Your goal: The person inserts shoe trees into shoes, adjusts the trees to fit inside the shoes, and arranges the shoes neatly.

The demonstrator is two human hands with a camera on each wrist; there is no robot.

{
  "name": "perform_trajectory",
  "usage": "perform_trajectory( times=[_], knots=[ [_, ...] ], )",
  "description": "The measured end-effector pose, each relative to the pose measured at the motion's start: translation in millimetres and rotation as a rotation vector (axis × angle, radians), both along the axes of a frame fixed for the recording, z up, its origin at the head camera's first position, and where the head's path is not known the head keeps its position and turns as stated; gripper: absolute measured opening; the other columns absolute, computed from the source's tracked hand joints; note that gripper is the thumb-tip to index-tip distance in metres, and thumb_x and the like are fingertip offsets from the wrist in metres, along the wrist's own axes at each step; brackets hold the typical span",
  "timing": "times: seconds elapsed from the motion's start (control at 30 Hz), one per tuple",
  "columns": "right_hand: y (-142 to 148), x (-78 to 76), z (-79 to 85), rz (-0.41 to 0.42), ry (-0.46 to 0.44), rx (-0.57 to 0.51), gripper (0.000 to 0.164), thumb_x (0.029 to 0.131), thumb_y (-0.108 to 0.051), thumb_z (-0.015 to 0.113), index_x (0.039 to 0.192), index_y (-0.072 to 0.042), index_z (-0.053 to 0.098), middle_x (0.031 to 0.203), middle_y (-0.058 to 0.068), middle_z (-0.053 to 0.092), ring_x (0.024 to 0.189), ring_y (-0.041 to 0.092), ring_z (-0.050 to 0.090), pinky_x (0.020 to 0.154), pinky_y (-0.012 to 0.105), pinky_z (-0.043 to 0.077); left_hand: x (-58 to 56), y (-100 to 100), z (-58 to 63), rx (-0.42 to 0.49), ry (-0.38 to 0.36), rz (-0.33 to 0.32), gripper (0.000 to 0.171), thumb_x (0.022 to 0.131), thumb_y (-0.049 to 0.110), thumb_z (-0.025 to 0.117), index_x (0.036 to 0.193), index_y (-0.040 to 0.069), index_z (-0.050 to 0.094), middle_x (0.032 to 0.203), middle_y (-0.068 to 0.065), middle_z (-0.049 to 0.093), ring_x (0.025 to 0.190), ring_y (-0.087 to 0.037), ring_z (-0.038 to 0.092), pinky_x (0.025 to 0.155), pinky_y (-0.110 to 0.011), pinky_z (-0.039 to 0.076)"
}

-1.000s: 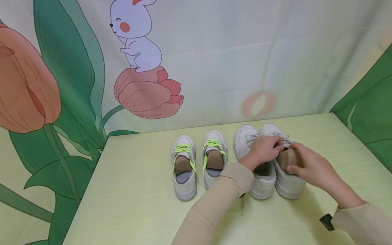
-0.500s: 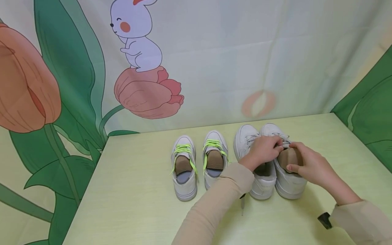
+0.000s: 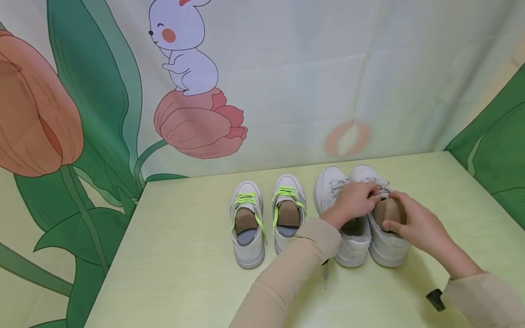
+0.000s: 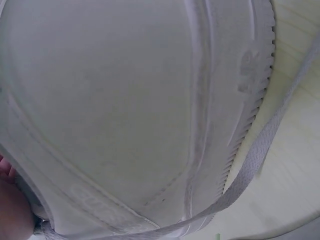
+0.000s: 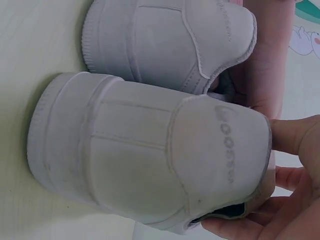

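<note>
A pair of larger white sneakers stands at the right in the head view. In the opening of the right-hand sneaker [image 3: 388,250] sits a tan shoe insert [image 3: 387,213]. My right hand [image 3: 422,223] holds this insert, thumb at its rear and fingers at its far right side. My left hand [image 3: 356,200] reaches across the left-hand sneaker [image 3: 352,250], its curled fingers pinching the tongue of the right-hand one. The right wrist view shows both heels, with my right hand [image 5: 295,190] at the collar. Only a bit of my left hand [image 4: 12,212] shows in the left wrist view.
Left of my forearm stand two smaller white sneakers [image 3: 249,248] [image 3: 289,232] with neon green laces and tan inserts. A grey lace [image 3: 326,275] trails onto the pale table [image 3: 172,255]. A printed curtain [image 3: 287,91] hangs behind the table.
The tan insert appears slightly turned and rounder at its rear, and my right thumb has shifted slightly left. My left hand keeps its place.
</note>
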State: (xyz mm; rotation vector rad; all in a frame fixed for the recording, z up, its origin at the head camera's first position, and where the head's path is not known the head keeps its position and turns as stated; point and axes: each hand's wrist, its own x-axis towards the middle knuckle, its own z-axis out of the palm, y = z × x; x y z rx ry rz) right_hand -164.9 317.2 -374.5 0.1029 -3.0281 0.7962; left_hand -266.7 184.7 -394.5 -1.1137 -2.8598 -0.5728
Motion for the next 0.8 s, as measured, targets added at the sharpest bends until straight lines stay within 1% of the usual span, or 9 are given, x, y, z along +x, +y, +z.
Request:
perform_trajectory(
  times=[0.27,0.47,0.57,0.8],
  knots=[
    [1.8,1.7,-2.0,-0.008,0.016,0.021,0.076,0.075,-0.036,0.067,0.133,0.000,0.031,0.129,0.030,0.039,0.108,0.046,0.043,0.077,0.058,0.038,1.5,-0.7,-0.1,-0.002,0.020,0.006,0.011,0.088,0.029,0.048,0.083,0.025,0.057,0.066,0.013,0.051,0.063,-0.003,0.048,0.058,-0.015,0.033],
    [2.2,2.8,-1.0,-0.013,0.020,0.031,0.078,0.075,-0.040,0.066,0.133,-0.002,0.032,0.130,0.029,0.038,0.111,0.047,0.041,0.079,0.058,0.037,1.6,0.3,-1.3,-0.013,0.031,0.010,0.011,0.088,0.030,0.047,0.085,0.025,0.057,0.065,0.013,0.051,0.063,-0.003,0.048,0.058,-0.015,0.033],
    [1.8,2.9,-0.3,-0.014,0.031,0.037,0.077,0.075,-0.039,0.066,0.133,-0.002,0.033,0.129,0.029,0.039,0.111,0.047,0.041,0.079,0.058,0.037,1.4,0.7,-1.5,-0.014,0.022,0.013,0.011,0.089,0.031,0.047,0.085,0.025,0.056,0.066,0.013,0.052,0.064,-0.003,0.048,0.059,-0.016,0.033],
    [-2.3,2.1,0.6,-0.023,0.081,0.044,0.072,0.074,-0.029,0.069,0.130,0.000,0.036,0.122,0.031,0.043,0.106,0.045,0.043,0.077,0.057,0.038,1.5,0.3,1.4,-0.036,-0.026,0.017,0.012,0.090,0.031,0.045,0.086,0.024,0.054,0.068,0.012,0.052,0.065,-0.004,0.048,0.060,-0.016,0.033]
  ],
)
